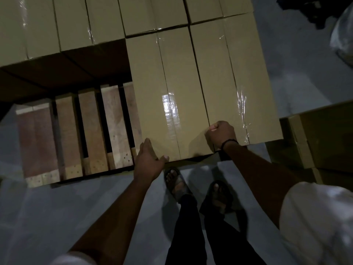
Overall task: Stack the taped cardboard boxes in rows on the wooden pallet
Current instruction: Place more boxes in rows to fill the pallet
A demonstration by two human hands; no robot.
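Two long taped cardboard boxes lie side by side on the wooden pallet (91, 134): the left box (168, 88) and the right box (235, 77). My left hand (150, 159) holds the near left corner of the left box, fingers along its side and thumb on the front edge. My right hand (221, 133) rests with curled fingers at the near end of the seam between the two boxes; whether it grips an edge is hidden. More taped boxes (76, 23) fill the rows behind.
Bare pallet slats lie open to the left of the two boxes. Another stack of cardboard boxes (321, 138) stands on the floor at the right. My sandalled feet (198, 190) stand on the grey floor just before the pallet's front edge.
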